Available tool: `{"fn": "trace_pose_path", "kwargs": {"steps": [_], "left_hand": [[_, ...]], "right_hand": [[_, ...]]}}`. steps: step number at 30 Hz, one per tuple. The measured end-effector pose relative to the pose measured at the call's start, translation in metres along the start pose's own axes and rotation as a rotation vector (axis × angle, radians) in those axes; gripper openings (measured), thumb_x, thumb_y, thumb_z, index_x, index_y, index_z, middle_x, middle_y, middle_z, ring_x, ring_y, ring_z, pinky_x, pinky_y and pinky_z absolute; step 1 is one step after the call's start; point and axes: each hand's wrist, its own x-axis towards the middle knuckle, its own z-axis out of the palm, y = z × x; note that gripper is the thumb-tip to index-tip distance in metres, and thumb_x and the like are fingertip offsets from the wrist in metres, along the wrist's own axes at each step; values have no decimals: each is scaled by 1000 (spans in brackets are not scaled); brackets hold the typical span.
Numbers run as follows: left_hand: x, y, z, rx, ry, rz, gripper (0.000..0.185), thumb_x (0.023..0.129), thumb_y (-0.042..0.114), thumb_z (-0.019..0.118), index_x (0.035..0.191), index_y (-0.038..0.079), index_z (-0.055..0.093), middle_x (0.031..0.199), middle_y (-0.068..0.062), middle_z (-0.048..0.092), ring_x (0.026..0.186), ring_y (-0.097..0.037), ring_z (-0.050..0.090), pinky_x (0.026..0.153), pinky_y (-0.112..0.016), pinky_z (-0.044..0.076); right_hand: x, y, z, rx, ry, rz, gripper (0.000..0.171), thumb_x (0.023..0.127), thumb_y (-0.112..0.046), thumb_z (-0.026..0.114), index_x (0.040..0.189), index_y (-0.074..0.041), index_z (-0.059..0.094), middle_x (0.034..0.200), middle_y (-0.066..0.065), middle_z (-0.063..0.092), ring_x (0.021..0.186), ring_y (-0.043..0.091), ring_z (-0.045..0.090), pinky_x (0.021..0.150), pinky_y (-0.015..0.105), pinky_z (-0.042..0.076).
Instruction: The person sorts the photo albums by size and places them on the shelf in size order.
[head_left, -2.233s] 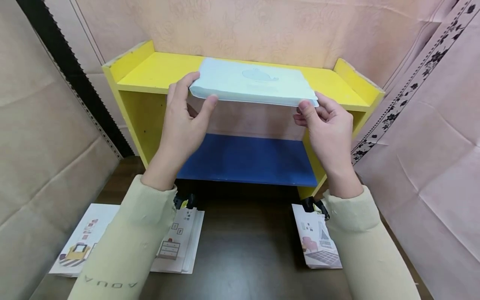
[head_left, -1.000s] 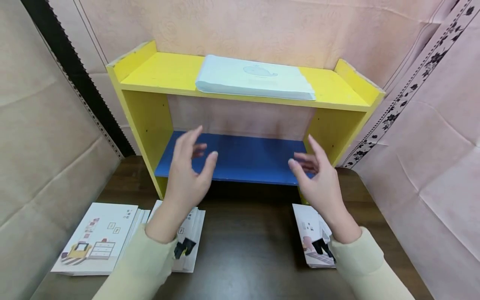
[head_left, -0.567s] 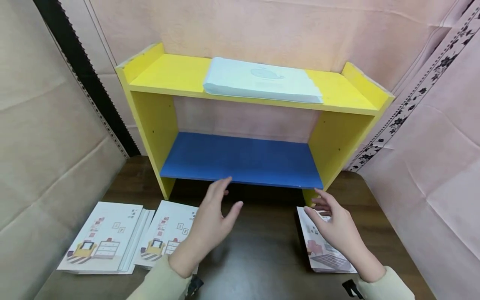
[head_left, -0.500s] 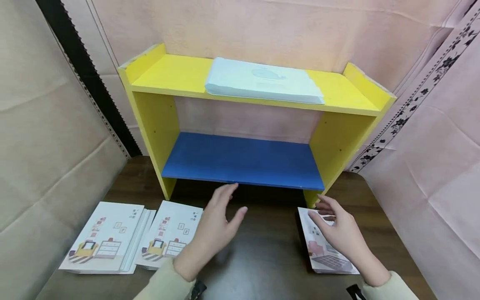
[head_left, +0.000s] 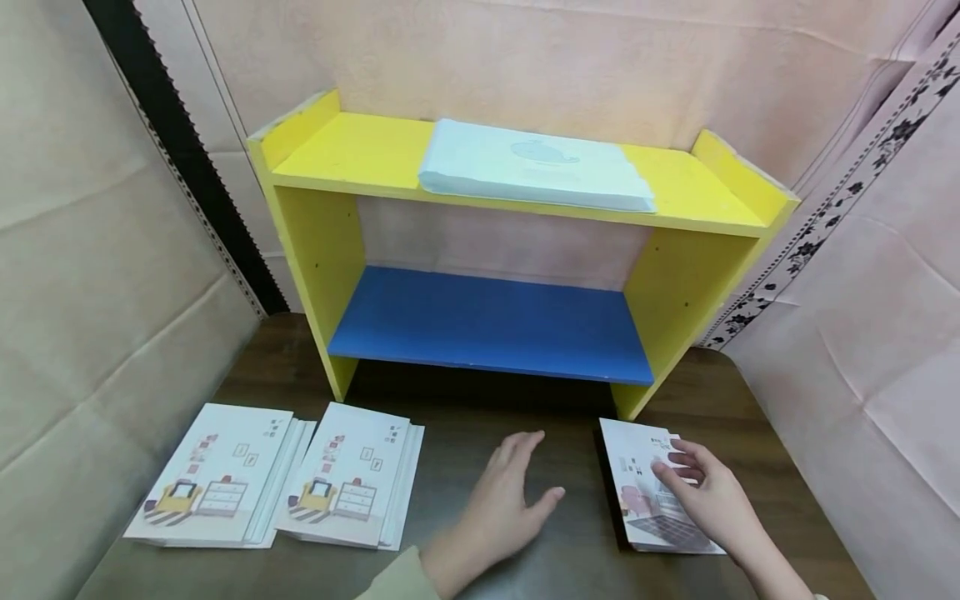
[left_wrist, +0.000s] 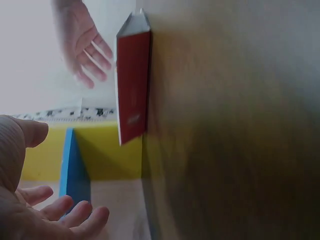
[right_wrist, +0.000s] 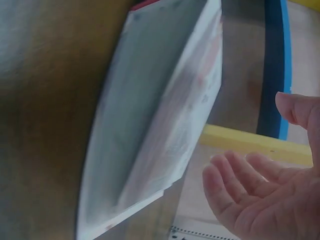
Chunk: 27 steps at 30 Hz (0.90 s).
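Observation:
My left hand (head_left: 504,504) hovers over the table between the book stacks, fingers spread and holding nothing. Above the right-hand books (head_left: 637,492), which have a pale cover with a laptop drawing, is my right hand (head_left: 708,492), its fingers loosely bent. In the left wrist view those books show a red spine (left_wrist: 132,85), with a space between them and the right hand's fingers. The right wrist view has the page edges of the books (right_wrist: 145,110) beside the bare right hand (right_wrist: 260,195). On the yellow top shelf lies a light blue flat packet (head_left: 536,167) with a whale drawing.
The yellow shelf unit (head_left: 318,267) with a blue lower shelf (head_left: 491,321) stands at the back of the dark wooden table (head_left: 465,433). Two stacks of white books, one far left (head_left: 213,475) and one beside it (head_left: 348,475), lie at front left. Pale cloth hangs around.
Both hands have released the light blue packet on the top shelf and come down toward the table. The right hand has moved over the right-hand books; the left has shifted rightward.

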Motion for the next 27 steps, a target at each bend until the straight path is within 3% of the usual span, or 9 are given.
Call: {"fn": "trace_pose_path", "kwargs": {"steps": [3,7,10,12,19,27], "left_hand": [[-1,5,14,-84,-46,-29,72,91,49,63,150,23,31,147,1,36,132,-21,40,101,-46,42],[1,12,30,-388,-128,-147,72,88,46,69,147,21,35,142,-1,41,126,-25,47,97,-43,46],[4,16,42,-618,-149,-259,72,85,39,75,144,17,39,138,-6,46,121,-27,51,93,-41,49],[5,18,49,-690,-140,-309,72,84,35,77,143,15,40,137,-9,48,119,-29,53,92,-42,50],[9,25,76,-744,-121,-358,71,82,25,79,141,12,42,134,-8,49,116,-27,54,90,-41,51],[19,27,98,-727,-120,-376,71,82,23,79,140,6,42,133,-11,50,119,-31,53,92,-41,50]], "right_hand": [[-2,7,0,-23,-6,30,74,90,-48,66,137,5,44,121,29,58,108,41,59,88,52,49],[-2,17,-1,-31,-32,77,80,90,-49,64,139,9,38,126,34,53,114,46,54,94,56,44],[-1,22,-1,-34,-68,126,88,89,-54,63,141,10,33,131,36,47,119,49,48,96,58,41],[0,25,-2,-37,-97,157,93,89,-56,62,142,12,29,134,38,43,122,51,45,97,60,39],[0,40,1,-43,-163,221,103,87,-59,62,141,19,21,137,42,36,126,52,38,99,61,36],[2,51,10,-199,-126,182,108,81,-59,68,135,23,25,127,46,41,111,60,41,86,65,31]]}}
